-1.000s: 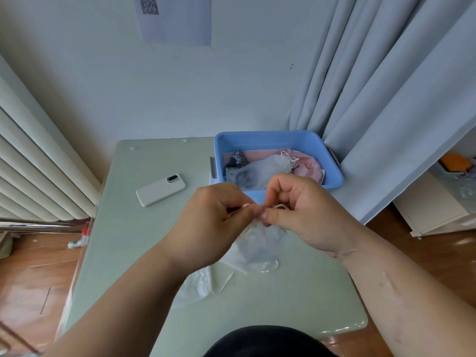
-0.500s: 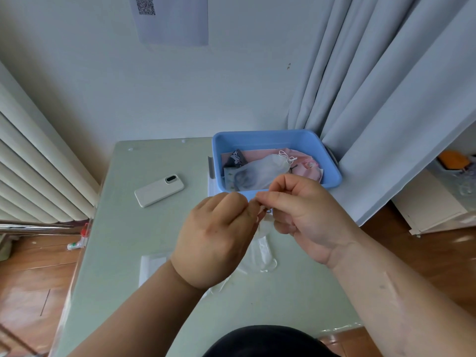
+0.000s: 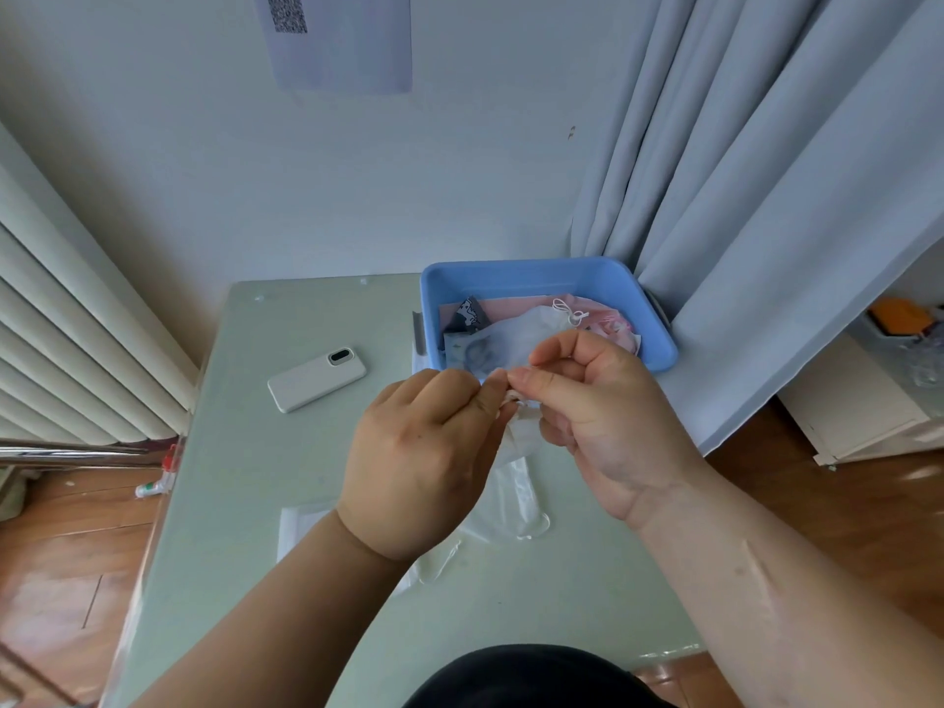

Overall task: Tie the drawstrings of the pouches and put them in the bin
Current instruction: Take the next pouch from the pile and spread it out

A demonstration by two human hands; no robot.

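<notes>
1. The pouch point(image 3: 518, 482) I am working on is thin, translucent and white. It hangs from its gathered mouth above the middle of the table point(image 3: 255, 477). Its lower end reaches the tabletop, though I cannot tell how much of it rests there.
2. My left hand point(image 3: 424, 467) and right hand point(image 3: 603, 421) are together, fingertips meeting. Each pinches the white drawstring point(image 3: 516, 398) at the pouch's mouth.
3. The blue bin point(image 3: 536, 278) sits at the table's far right corner, just beyond my right hand. Inside lie a white tied pouch point(image 3: 526, 329), pink pouches point(image 3: 613, 319) and a dark printed pouch point(image 3: 467, 314).
4. A flat white pouch point(image 3: 299, 528) lies toward the table's near left, partly under my left forearm.
5. A white phone point(image 3: 316, 379) lies camera side up toward the far left edge, well apart from my hands, and bare tabletop shows between them. A grey curtain point(image 3: 766, 196) hangs against the bin's right side and the table's right edge.
6. A paper sheet point(image 3: 357, 53) on the wall carries a square code in its upper left corner, too small to read. The dark pouch's print is blurred.
</notes>
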